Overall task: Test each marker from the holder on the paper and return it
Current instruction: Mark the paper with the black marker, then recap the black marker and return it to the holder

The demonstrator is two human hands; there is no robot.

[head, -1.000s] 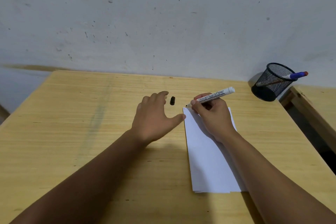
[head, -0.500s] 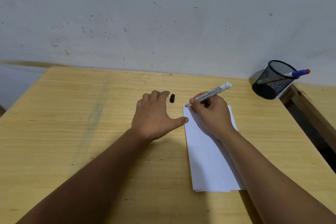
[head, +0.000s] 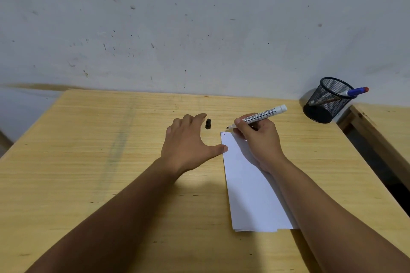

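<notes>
My right hand [head: 258, 139] grips a white board marker [head: 263, 115], uncapped, its dark tip just past the top left corner of the white paper [head: 250, 188]. Short strokes show at that corner. My left hand [head: 188, 142] lies flat on the table with fingers spread, thumb touching the paper's left edge. The marker's black cap [head: 208, 123] lies on the table just beyond my left fingertips. A black mesh holder [head: 326, 99] stands at the back right with a blue-and-red marker [head: 355, 91] leaning out of it.
The wooden table [head: 88, 162] runs back to a grey wall. A second wooden surface [head: 386, 122] stands to the right, across a dark gap.
The marker tip has lifted a little off the paper's corner, where strokes now show. My left hand stays flat by the cap.
</notes>
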